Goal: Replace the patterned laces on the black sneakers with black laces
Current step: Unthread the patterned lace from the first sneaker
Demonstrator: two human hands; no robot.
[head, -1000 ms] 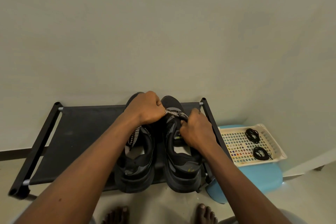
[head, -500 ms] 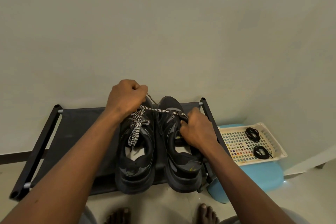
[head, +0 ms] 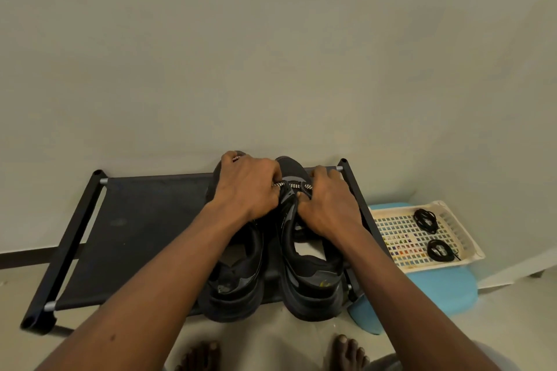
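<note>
My left hand [head: 247, 187] clenches the patterned lace [head: 283, 184] while my right hand [head: 327, 208] pinches it at the toe of the right sneaker [head: 313, 283], by the far edge of the rack [head: 144, 220], to draw it out. Black laces [head: 425, 220] wait in the tray [head: 401, 229] beyond the rack's right edge.

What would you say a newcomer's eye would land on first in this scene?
The left hand and right hand meet over the black sneakers on the black rack at centre, both gripping the patterned lace. At the right, a cream basket on a blue stool holds two coiled black laces.
</note>
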